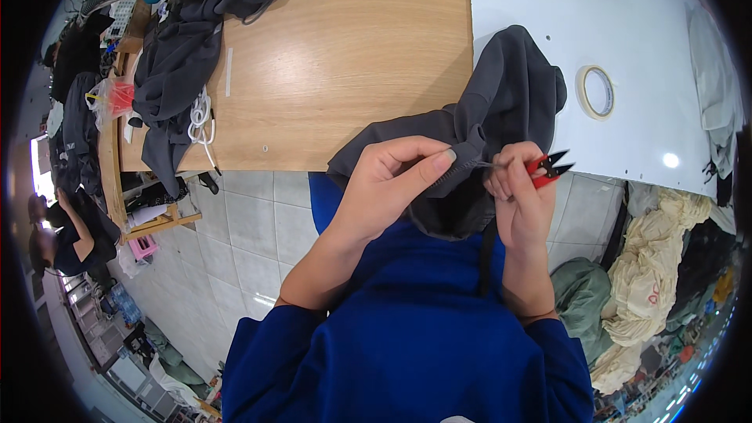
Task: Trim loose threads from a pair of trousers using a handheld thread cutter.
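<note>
A dark grey garment (pixel 513 82) lies partly on the table and hangs over its front edge toward me. My left hand (pixel 388 180) pinches the garment's edge between thumb and forefinger, where a dark toothed strip like a zipper shows. Close to its right, my right hand (pixel 518 184) is closed around red-handled thread snips (pixel 548 168). Their black blades point right, away from the cloth, and are apart. The right fingertips also come together beside the garment's edge, at a thin pale line that looks like a thread.
A roll of pale tape (pixel 596 92) lies on the white tabletop (pixel 634 39). More dark garments (pixel 180 55) and a looped white cord (pixel 201 119) lie on the wooden tabletop's (pixel 337 39) left side. Cream cloth (pixel 650 258) is heaped at right. Another person (pixel 74 231) is at far left.
</note>
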Available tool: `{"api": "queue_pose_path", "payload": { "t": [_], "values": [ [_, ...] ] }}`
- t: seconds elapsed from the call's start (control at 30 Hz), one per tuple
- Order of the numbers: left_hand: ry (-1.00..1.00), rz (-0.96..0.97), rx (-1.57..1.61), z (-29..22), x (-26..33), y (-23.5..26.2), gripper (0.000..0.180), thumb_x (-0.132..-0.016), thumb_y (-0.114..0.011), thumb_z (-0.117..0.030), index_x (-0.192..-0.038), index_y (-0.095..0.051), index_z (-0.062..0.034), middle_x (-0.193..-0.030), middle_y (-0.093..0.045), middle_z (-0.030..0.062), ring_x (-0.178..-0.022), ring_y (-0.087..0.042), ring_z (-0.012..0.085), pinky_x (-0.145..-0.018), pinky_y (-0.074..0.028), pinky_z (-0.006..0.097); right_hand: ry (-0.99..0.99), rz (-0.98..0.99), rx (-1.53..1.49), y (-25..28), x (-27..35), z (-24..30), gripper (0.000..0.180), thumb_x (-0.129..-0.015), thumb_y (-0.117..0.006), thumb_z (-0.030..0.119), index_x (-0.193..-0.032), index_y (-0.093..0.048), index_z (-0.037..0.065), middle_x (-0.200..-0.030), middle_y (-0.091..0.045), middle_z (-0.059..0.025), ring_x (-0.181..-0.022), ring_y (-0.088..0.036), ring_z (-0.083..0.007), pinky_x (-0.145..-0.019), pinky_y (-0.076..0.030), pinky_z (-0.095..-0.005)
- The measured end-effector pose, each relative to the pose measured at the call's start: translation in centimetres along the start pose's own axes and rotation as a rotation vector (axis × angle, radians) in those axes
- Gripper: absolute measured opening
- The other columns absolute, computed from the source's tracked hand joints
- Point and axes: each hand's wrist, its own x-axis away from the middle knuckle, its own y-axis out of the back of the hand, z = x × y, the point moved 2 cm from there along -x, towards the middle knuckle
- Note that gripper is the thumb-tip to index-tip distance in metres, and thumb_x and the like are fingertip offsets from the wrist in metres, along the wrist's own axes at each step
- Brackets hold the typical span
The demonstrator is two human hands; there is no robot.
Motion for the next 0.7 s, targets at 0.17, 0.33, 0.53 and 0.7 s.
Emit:
{"api": "queue_pose_path", "payload": {
  "t": [0.17,0.33,0.53,0.7],
  "values": [
    [-0.032,-0.017,0.212,0.1,-0.2,-0.1,0.016,-0.090,-0.060,-0.007,-0.104,-0.061,-0.0002,-0.094,-0.063,0.0008,-0.085,-0.056,0.0046,-0.078,-0.045,0.018,0.181,0.654,0.264,1.0,0.9,1.1,0.029,-0.078,-0.076,0.025,-0.088,-0.060,0.003,-0.073,-0.053,-0.0017,-0.060,-0.044,-0.0059,-0.054,-0.029,-0.0195],
    [-0.043,0.001,0.145,0.2,-0.1,-0.3,0.016,-0.090,-0.059,-0.007,-0.106,-0.059,-0.0009,-0.097,-0.061,0.0005,-0.089,-0.055,0.0048,-0.080,-0.045,0.019,0.093,0.137,0.320,1.1,0.7,0.8,0.036,-0.085,-0.060,0.010,-0.117,-0.047,0.000,-0.080,-0.049,-0.0032,-0.070,-0.043,-0.0069,-0.061,-0.034,-0.0191],
    [-0.128,-0.056,0.076,-0.3,0.2,-0.9,0.018,-0.091,-0.056,-0.005,-0.109,-0.057,-0.0003,-0.096,-0.059,0.0000,-0.086,-0.054,0.0046,-0.079,-0.044,0.019,0.470,0.100,0.794,0.7,-0.1,1.3,0.033,-0.073,-0.071,0.004,-0.105,-0.064,0.005,-0.095,-0.059,-0.0079,-0.082,-0.056,-0.0176,-0.073,-0.043,-0.0236],
    [-0.114,-0.008,0.085,0.1,0.4,-0.5,0.017,-0.092,-0.056,-0.007,-0.109,-0.055,-0.0011,-0.095,-0.059,0.0007,-0.084,-0.053,0.0038,-0.077,-0.043,0.018,0.612,0.061,1.013,-0.3,-0.1,2.0,0.033,-0.064,-0.076,0.006,-0.096,-0.070,0.008,-0.092,-0.060,-0.0060,-0.077,-0.054,-0.0197,-0.070,-0.042,-0.0271]
  ]
}}
